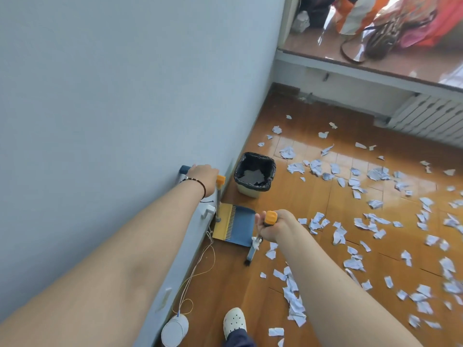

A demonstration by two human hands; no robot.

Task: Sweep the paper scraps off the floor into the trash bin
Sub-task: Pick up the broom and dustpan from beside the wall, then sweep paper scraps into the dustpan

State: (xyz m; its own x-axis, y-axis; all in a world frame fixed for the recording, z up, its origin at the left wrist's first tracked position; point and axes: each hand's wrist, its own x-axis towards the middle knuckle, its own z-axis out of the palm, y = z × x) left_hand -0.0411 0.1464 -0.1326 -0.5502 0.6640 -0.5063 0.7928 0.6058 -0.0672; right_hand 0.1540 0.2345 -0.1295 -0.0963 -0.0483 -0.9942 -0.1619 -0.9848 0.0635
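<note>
My right hand (pixel 274 225) grips the broom (pixel 253 249), left hand (pixel 204 177) grips the dustpan (pixel 236 226) handle; paper scraps (pixel 318 221) lie rightward.

dustpan (pixel 234 226) before bin (pixel 254 174), scraps (pixel 370 221) right

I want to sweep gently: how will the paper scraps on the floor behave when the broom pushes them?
The paper scraps look thin and crumpled, so probably light and likely to flutter. The wooden floor looks glossy, so they should slide easily.
</note>
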